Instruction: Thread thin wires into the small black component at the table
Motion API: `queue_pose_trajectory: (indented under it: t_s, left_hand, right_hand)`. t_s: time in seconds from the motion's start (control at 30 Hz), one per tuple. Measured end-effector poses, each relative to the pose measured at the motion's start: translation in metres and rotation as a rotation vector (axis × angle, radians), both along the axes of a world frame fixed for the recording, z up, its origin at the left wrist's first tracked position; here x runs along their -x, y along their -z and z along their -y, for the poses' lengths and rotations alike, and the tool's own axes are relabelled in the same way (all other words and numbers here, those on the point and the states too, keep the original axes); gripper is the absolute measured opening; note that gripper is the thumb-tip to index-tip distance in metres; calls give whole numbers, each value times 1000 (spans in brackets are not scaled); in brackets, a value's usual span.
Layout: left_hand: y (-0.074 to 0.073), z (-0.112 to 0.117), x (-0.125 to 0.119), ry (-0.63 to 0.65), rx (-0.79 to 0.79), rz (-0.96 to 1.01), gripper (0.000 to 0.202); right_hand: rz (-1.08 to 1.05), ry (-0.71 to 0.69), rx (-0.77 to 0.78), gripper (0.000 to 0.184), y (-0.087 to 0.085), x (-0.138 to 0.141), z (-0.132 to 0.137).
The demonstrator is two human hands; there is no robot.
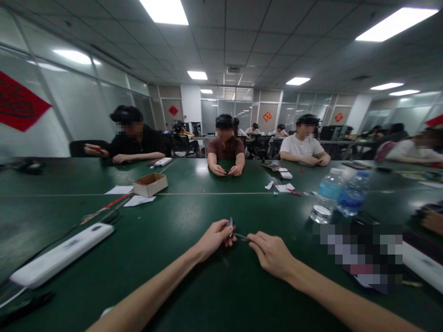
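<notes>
Above the green table [180, 263], near the middle of the view, my two hands are close together. My left hand [216, 237] is closed around a small dark and silvery object [231, 225] that sticks up past the thumb. Its exact kind is too small to make out. From its lower side a thin, shiny metal piece [240, 237] reaches toward my right hand [272, 251]. The fingertips of that hand pinch the piece's far end. The fingers partly cover both the object and the thin piece.
A white power strip [64, 253] and an open cardboard box [150, 185] are on the left. Two water bottles [327, 196] stand at the right, beside a pixelated patch. Across the table sit several people [226, 150] with black headgear; paper scraps [284, 187] lie near them.
</notes>
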State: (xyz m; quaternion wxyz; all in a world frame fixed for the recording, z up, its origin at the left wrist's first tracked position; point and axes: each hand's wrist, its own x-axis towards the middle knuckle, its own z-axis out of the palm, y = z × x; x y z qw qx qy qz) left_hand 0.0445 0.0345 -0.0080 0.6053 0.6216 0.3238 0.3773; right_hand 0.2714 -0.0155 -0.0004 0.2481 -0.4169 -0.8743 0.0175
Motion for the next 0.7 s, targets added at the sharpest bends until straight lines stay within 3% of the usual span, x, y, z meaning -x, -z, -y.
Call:
queue_pose_trajectory:
  t_s: [0.23,0.3,0.4,0.53,0.7]
  left_hand:
    - [2,4,-8,-123,-76,-4,35]
    - [3,12,-17,-75,-69,-18,33]
    - [6,25,-34,92,-43,-15,30]
    - [5,31,-44,109,87,142,29]
    - [0,27,-34,113,209,306,29]
  right_hand:
    - [-38,50,-15,25,6,1,-4]
    - [-104,80,-18,25,8,1,-11]
    - [-222,145,-41,25,9,1,-22]
    - [-299,156,-54,23,8,1,-26]
    - [-328,152,-53,18,0,2,-15]
